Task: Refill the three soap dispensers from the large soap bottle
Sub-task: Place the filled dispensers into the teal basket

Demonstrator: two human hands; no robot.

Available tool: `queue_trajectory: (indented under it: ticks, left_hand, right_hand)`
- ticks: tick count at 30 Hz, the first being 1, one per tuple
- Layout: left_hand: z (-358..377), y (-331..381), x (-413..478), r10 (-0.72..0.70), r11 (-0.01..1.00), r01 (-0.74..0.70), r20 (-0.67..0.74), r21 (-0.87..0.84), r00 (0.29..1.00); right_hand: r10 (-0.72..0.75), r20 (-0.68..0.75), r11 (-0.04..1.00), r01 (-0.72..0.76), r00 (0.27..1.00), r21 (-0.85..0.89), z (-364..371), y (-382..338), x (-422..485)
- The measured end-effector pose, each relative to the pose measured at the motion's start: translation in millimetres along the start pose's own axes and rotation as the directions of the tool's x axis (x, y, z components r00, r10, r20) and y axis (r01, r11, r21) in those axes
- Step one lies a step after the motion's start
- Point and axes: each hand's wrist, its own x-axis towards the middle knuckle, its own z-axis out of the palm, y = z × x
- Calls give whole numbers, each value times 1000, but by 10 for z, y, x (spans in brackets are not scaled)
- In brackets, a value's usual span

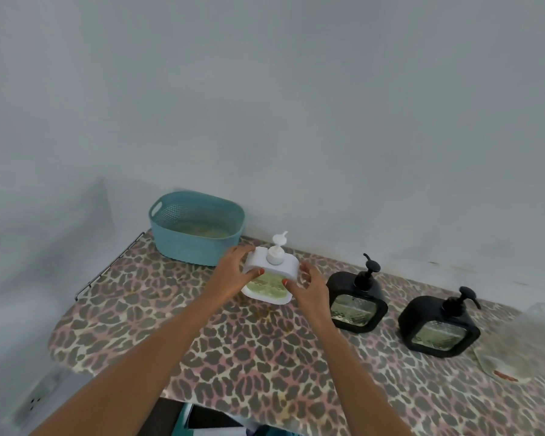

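The left grip (233, 272) is closed round the left end of the white dispenser (285, 262), thumb on its front and fingers behind. The right grip (312, 287) pinches the right end the same way. Between them the dispenser tips back off the bench (233, 357), probably to steady it for setting down or for unscrewing the pump (277, 247), which is on. Green soap shows in its window. Two black dispensers (354, 305) (439, 328) stand apart to the right, pumps on. A basket (195, 234) sits behind. I cannot pick out the large bottle; a clear pouch (523, 347) lies far right.
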Motion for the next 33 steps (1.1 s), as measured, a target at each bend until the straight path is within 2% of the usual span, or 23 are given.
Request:
queue_trajectory:
  ticks: [7, 11, 16, 26, 33]
  left_hand:
    - [-14, -118, 80, -2, 998, 11, 164, -56, 986]
    - [11, -86, 112, 4, 998, 5, 164, -58, 986]
    - [-45, -34, 57, 34, 999, -29, 185, -30, 982]
    - [-477, 257, -125, 81, 995, -74, 101, -69, 992]
    - [-862, 316, -171, 80, 996, -81, -10, -44, 997]
  right_hand:
    - [26, 3, 992, -26, 1000, 120, 96, 56, 78]
    - [29, 9, 990, -30, 1000, 139, 74, 56, 95]
    - [4, 34, 997, -7, 999, 80, 0, -5, 74]
    - [-88, 44, 992, 84, 995, 96, -153, -499, -58]
    - [-223, 26, 974, 222, 974, 42, -21, -845, -27]
